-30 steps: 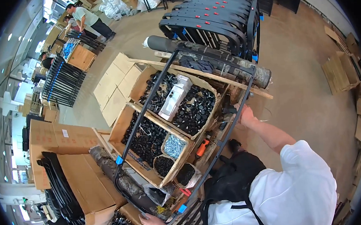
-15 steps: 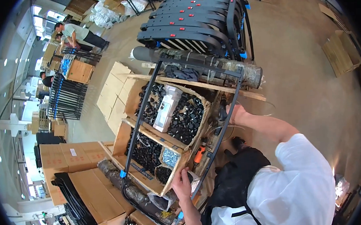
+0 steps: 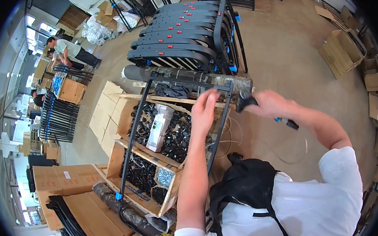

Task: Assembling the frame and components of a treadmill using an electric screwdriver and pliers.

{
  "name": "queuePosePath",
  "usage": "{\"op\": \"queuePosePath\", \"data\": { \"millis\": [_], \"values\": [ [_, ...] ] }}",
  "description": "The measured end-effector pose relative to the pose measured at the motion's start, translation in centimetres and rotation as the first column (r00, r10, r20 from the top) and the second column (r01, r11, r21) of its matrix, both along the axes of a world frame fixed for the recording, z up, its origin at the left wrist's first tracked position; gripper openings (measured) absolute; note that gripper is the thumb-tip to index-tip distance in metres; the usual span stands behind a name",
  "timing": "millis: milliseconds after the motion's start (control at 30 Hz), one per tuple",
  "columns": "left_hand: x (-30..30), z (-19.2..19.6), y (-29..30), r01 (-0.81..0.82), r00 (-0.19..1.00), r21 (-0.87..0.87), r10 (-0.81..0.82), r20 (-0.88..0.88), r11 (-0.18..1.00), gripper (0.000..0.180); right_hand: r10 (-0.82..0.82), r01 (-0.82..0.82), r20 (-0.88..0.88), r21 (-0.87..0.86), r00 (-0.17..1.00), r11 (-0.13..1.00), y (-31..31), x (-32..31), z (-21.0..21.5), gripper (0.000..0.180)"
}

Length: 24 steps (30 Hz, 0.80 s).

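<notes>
A black tubular metal frame [image 3: 129, 159] with blue fittings lies across the work stand, over the boxes of parts. At the frame's far right corner, my left hand [image 3: 204, 110] is closed, its fingertips bent together by the far bar; whatever they pinch is too small to make out. Just right of that corner, my right hand [image 3: 269, 103] grips a black hand tool [image 3: 245, 101] whose broad end points at the corner. Its other end, with a blue patch, sticks out below the hand; its exact kind is unclear.
Under the frame, an open carton [image 3: 125, 118] holds black plastic caps and a white box [image 3: 159, 128]. Silvery screws [image 3: 164, 177] fill a smaller compartment nearer me. A wrapped roll [image 3: 133, 72] borders the far side, before stacked black frames [image 3: 175, 40]. Other people work far left.
My left hand has moved from the near carton edge to the frame's far corner. My right hand has left the frame's side bar and now holds the black tool. The view has shifted slightly.
</notes>
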<state>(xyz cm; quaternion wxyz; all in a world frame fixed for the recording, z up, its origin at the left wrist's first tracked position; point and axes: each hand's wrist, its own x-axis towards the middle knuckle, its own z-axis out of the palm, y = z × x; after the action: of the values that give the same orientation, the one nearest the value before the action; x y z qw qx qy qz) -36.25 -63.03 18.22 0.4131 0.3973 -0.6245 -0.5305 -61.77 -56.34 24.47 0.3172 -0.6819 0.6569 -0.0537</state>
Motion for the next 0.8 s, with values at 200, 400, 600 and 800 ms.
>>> {"op": "queuePosePath", "data": {
  "millis": [200, 400, 600, 800],
  "values": [
    [-7.3, 2.2, -4.9, 0.300, 0.887, 0.152, -0.217, -0.407, 0.942, 0.047, -0.047, 0.049, -0.045, 0.041, 0.998, 0.998, -6.0, 1.7, 3.7, 0.034],
    [-8.6, 0.8, -5.8, 0.277, 0.873, 0.243, -0.139, -0.467, 0.930, 0.032, 0.003, 0.002, -0.093, 0.062, 0.996, 0.998, -7.9, 1.8, 2.5, 0.034],
    [-8.5, -0.2, -6.4, 0.245, 0.874, 0.241, -0.106, -0.475, 0.939, 0.024, 0.021, -0.010, -0.153, 0.075, 0.988, 0.997, -9.2, 2.1, 1.5, 0.035],
    [-7.8, -0.5, -5.4, 0.248, 0.886, 0.191, -0.143, -0.440, 0.950, 0.022, 0.036, -0.039, -0.147, -0.016, 0.988, 0.999, -8.4, 2.2, 0.4, 0.041]
  ]
}}
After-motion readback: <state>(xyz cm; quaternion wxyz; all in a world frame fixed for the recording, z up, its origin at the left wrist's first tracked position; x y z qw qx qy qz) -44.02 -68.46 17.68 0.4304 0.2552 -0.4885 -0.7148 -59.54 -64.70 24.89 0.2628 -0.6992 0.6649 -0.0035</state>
